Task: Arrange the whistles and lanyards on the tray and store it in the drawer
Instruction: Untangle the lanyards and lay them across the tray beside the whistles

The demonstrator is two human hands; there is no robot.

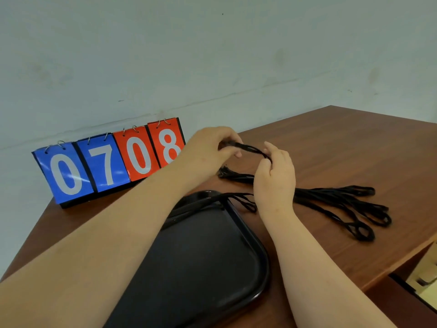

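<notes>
A black tray (261, 261) lies on the brown table in front of me, with a black lanyard (212, 200) draped across its far end. My left hand (210, 147) and my right hand (276, 178) hold one black lanyard (248, 149) stretched between them above the table, each pinching an end. A bundle of several more black lanyards (343, 202) lies on the table to the right of my right hand, its loops fanned out toward the right edge. No whistle is clearly visible.
A flip scoreboard (106, 164) showing 0 7 0 8 stands at the table's back left against the wall. The table's right edge (402, 261) drops off, with an open drawer or gap (423, 280) below it.
</notes>
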